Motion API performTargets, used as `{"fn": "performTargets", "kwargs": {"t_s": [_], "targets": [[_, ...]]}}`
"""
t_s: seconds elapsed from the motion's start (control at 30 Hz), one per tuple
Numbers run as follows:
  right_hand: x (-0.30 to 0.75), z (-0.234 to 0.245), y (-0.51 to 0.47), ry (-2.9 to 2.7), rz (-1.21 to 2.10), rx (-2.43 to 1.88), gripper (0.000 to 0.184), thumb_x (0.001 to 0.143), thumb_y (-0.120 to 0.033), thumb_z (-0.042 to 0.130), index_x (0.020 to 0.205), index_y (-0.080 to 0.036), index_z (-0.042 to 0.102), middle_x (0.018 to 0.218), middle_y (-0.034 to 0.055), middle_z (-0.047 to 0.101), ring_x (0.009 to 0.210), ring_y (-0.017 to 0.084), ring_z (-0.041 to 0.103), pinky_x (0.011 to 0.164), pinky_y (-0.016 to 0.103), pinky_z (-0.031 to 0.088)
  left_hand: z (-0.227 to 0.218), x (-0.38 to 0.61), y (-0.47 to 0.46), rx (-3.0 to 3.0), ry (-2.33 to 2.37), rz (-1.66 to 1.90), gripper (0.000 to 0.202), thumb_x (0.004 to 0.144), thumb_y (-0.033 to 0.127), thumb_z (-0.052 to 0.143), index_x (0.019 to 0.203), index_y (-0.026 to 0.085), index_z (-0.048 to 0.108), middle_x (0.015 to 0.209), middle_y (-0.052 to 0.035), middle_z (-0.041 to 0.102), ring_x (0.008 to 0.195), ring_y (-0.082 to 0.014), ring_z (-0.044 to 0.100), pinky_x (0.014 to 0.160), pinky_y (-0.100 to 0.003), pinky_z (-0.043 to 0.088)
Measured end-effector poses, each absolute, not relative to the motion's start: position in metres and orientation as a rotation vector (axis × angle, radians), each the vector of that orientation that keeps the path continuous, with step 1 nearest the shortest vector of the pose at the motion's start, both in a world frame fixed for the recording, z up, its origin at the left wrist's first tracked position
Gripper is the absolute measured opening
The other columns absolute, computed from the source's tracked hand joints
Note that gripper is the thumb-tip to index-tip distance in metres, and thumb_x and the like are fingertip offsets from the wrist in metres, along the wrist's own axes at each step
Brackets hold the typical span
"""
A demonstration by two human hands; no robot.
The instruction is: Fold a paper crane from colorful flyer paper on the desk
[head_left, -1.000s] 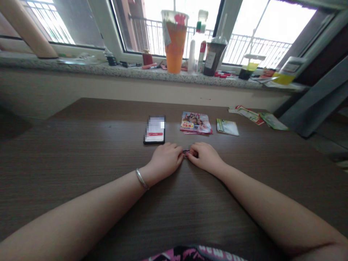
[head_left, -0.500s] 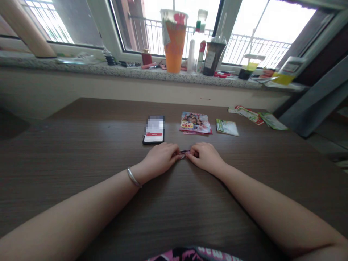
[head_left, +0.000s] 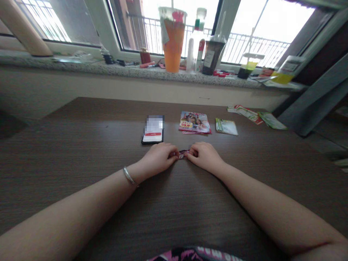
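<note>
Cloth [head_left: 194, 255] printed in pink, black and white shows nearest you, at the lower edge. Beyond it, a silver bracelet [head_left: 128, 175] circles your left wrist. Your left grip [head_left: 161, 156] and right grip [head_left: 206, 156] are both closed, thumb against fingers, each pinching one end of a small printed strip [head_left: 183, 154] low over the bench [head_left: 163, 210]. Past your left knuckles lies a phone [head_left: 153, 138], its screen lit; right of it, printed leaflets [head_left: 194, 122], then green-and-white cards [head_left: 227, 127]. Farthest, an orange drink [head_left: 173, 45] stands on the stone sill [head_left: 108, 71].
</note>
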State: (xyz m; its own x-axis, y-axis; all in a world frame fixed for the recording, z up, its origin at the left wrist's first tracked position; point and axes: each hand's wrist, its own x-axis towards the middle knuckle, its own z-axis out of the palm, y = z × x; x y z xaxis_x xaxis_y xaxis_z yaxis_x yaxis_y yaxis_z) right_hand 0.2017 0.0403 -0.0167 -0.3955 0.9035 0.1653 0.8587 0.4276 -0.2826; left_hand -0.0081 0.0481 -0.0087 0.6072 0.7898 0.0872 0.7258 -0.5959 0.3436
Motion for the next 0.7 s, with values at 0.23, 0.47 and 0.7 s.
{"fn": "performTargets", "kwargs": {"t_s": [0.23,0.47,0.7], "targets": [[0.204,-0.015,0.040,-2.377,0.215,-1.552,0.028,0.086,-0.040,0.057,0.067,-0.020,0.061,0.074,0.0013,0.067,0.071,0.016,0.055,0.062,0.027,0.029,-0.014,-0.011,0.045,2.760,1.094,0.464,0.015,0.093,0.019,0.052,0.095,0.018,0.067,0.094,-0.0060,0.064,0.087,-0.0184,0.058,0.078,-0.030,0.046],[0.204,-0.013,0.040,-2.376,0.200,-1.598,0.028,0.087,-0.040,0.056,0.069,-0.020,0.062,0.074,0.0017,0.067,0.070,0.016,0.056,0.062,0.028,0.030,-0.014,-0.010,0.037,3.139,0.886,0.418,0.027,0.095,0.015,0.047,0.117,0.017,0.061,0.105,-0.0082,0.066,0.093,-0.0206,0.058,0.081,-0.034,0.050],[0.205,-0.014,0.042,-2.404,0.183,-1.587,0.026,0.088,-0.038,0.054,0.070,-0.020,0.061,0.075,0.0017,0.067,0.070,0.016,0.055,0.061,0.027,0.029,-0.013,-0.002,0.020,3.248,0.978,0.351,0.030,0.094,0.019,0.048,0.119,0.010,0.060,0.106,-0.0121,0.065,0.091,-0.0230,0.059,0.080,-0.036,0.052]]}}
